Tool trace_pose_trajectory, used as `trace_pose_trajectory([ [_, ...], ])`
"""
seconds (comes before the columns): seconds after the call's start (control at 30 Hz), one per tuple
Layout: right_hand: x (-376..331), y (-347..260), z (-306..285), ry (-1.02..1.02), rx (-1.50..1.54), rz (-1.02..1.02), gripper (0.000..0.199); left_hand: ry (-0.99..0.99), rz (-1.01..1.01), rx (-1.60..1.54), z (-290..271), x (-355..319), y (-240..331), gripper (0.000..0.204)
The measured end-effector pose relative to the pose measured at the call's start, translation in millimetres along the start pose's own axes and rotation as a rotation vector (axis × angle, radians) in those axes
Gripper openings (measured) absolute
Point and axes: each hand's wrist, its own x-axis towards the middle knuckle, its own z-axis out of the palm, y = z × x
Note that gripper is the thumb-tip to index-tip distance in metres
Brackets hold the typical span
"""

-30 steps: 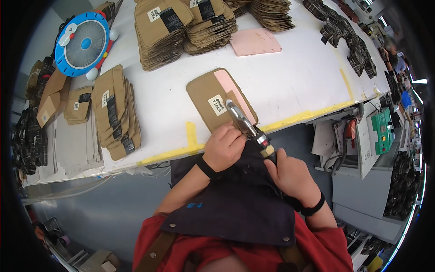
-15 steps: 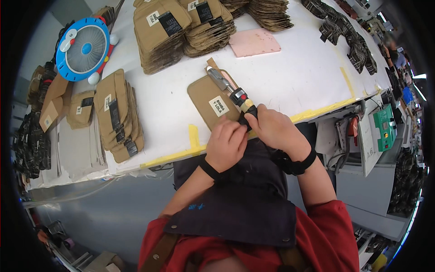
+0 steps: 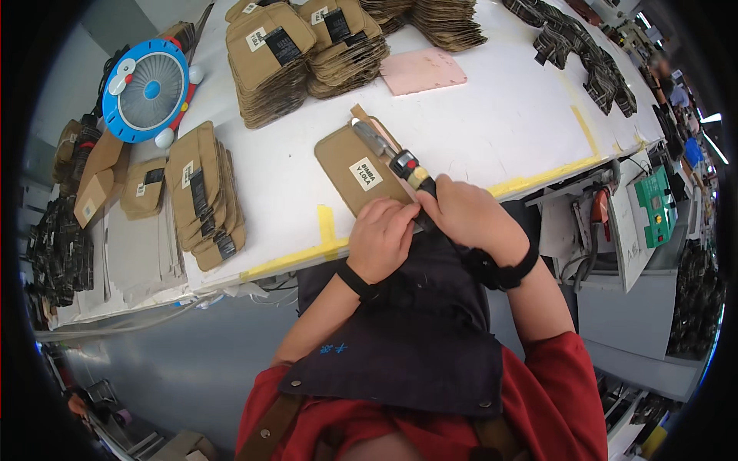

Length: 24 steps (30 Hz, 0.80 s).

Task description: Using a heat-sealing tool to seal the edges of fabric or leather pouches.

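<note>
A tan rounded panel [image 3: 338,165] with a white label lies near the table's front edge. My left hand [image 3: 378,240] has its fingers bunched on the panel's near edge, gripping it. My right hand [image 3: 475,219] is closed round the black handle of a handheld tool [image 3: 400,159] with a red button and a silver barrel. The barrel slants over the panel's right side, its pale tip near the far right corner. A narrow tan strip [image 3: 358,114] sticks out beyond that corner. My two hands nearly meet at the panel's near edge, which they partly hide.
Tan panel stacks stand at the back [image 3: 269,73] and left [image 3: 204,196]. A pink board [image 3: 423,71] lies behind the tool. A blue toy-shaped fan [image 3: 146,91] stands far left. Dark patterned straps [image 3: 588,58] lie far right. A green box [image 3: 653,206] hangs beyond the table's right side.
The view has shifted slightly. My left hand's fingers have moved a little along the panel's near edge, closer to my right thumb. The tool keeps nearly the same place over the panel.
</note>
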Motion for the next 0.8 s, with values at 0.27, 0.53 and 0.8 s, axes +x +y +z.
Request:
trace_pose_trajectory([
  [0.27,-108.5,12.8,16.2,0.014,-0.120,0.049,0.040,0.031,0.118,0.029,0.7,-6.9,-5.2,0.025],
  [0.53,-46.2,10.6,2.0,0.048,-0.027,-0.034,0.041,0.029,0.138,0.078,-0.1,-4.3,-3.6,0.027],
  [0.8,21.6,2.8,-14.8,-0.013,0.073,0.019,0.047,0.010,-0.169,0.130,-0.5,5.6,7.2,0.052],
])
